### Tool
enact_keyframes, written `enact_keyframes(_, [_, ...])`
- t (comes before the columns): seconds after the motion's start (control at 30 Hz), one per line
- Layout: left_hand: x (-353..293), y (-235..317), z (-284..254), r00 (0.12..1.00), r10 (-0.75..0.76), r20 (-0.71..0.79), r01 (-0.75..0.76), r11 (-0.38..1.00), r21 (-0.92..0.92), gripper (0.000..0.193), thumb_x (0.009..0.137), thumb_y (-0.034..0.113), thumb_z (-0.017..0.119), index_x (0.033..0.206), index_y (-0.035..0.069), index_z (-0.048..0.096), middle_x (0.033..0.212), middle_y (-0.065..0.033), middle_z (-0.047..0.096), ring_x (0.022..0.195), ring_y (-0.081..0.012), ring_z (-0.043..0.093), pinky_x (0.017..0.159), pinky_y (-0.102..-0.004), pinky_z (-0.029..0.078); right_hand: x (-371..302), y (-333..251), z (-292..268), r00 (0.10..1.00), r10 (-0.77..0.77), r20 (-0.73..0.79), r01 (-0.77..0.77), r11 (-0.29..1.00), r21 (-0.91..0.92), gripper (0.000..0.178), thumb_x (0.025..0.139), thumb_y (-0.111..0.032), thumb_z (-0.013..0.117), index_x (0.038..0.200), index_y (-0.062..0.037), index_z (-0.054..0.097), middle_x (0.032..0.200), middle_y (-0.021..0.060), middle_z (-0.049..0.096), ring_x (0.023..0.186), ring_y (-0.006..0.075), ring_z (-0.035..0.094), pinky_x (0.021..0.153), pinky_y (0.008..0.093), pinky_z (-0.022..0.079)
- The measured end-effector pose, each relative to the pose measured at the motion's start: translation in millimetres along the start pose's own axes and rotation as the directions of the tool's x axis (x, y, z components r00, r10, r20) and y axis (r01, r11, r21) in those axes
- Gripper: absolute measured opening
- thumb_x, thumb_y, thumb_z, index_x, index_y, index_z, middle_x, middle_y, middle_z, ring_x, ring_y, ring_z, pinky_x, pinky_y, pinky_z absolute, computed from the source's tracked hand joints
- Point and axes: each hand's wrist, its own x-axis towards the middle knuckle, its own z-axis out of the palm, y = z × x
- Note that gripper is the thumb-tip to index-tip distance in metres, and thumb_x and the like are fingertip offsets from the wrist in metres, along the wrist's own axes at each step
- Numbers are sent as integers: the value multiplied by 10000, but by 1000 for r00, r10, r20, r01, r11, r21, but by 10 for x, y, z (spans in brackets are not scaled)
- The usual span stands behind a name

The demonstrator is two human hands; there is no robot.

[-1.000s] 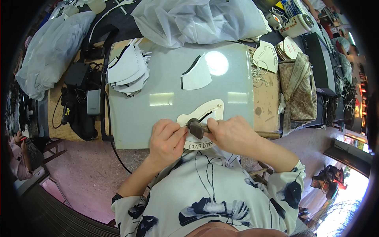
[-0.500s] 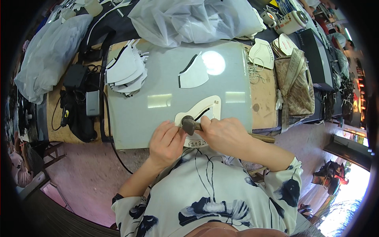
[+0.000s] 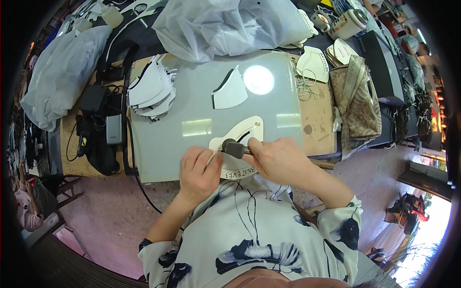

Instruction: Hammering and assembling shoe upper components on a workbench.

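Note:
A cream curved template (image 3: 250,126) with a cut-out in its middle lies near the front edge of the board. Dark-edged material shows through the cut-out. My right hand (image 3: 281,161) grips a hammer (image 3: 235,149), its dark head lying over the template's centre-left. At the template's left edge, my left hand (image 3: 198,174) has its fingers bent and pressed against it, thumb close to the hammer head. Farther back rests a single white cut piece (image 3: 230,91) with a black edge. A stack of similar white pieces (image 3: 151,91) sits at the board's left.
A large clear plastic bag (image 3: 225,29) covers the back, with another bag (image 3: 62,77) at left. Black adapters (image 3: 93,99) and a grey box (image 3: 114,129) stand beside the board. On the right are a string bundle (image 3: 303,84), cream templates (image 3: 314,65) and a brown patterned bag (image 3: 356,101).
The hammer head has tilted and turned over the template. My left hand keeps its place at the template's edge. The whole view has shifted slightly.

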Motion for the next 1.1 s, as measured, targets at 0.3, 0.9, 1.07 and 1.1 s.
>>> enact_keyframes(0.3, [-86, -59, 52, 994, -77, -81, 61, 982, -176, 329, 711, 23, 792, 944, 25, 561, 985, -120, 645, 925, -326, 638, 883, -470, 529, 17, -100, 29, 1000, -11, -28, 10, 1000, -28, 304, 969, -318, 578, 849, -51, 499, 601, 96, 619, 497, 299, 606, 431, 410, 429])
enact_keyframes(0.9, [-77, -10, 34, 997, -28, -66, 22, 995, -99, 283, 713, 6, 775, 977, -17, 673, 1018, -135, 632, 953, -366, 607, 870, -466, 515, 162, -28, 170, 991, -54, -122, 59, 997, 43, 308, 961, -316, 597, 849, -37, 529, 517, 119, 573, 468, 331, 597, 433, 424, 442])
enact_keyframes(1.07, [-71, -9, 13, 1000, -7, 5, 6, 1000, 26, 247, 746, 36, 746, 986, 5, 697, 1075, -118, 616, 1067, -334, 562, 931, -498, 459, 80, -99, -120, 986, 51, -161, -42, 997, 61, 319, 967, -326, 583, 846, -35, 541, 539, 124, 591, 484, 329, 607, 451, 425, 456])
enact_keyframes(1.1, [-58, -10, 13, 1000, -1, 3, 1, 1000, 18, 247, 746, 36, 746, 986, 5, 697, 1075, -118, 616, 1067, -334, 562, 931, -498, 459, 52, -109, -162, 987, 60, -148, -56, 998, 29, 348, 976, -347, 563, 839, -27, 555, 551, 130, 607, 499, 324, 623, 460, 426, 470])
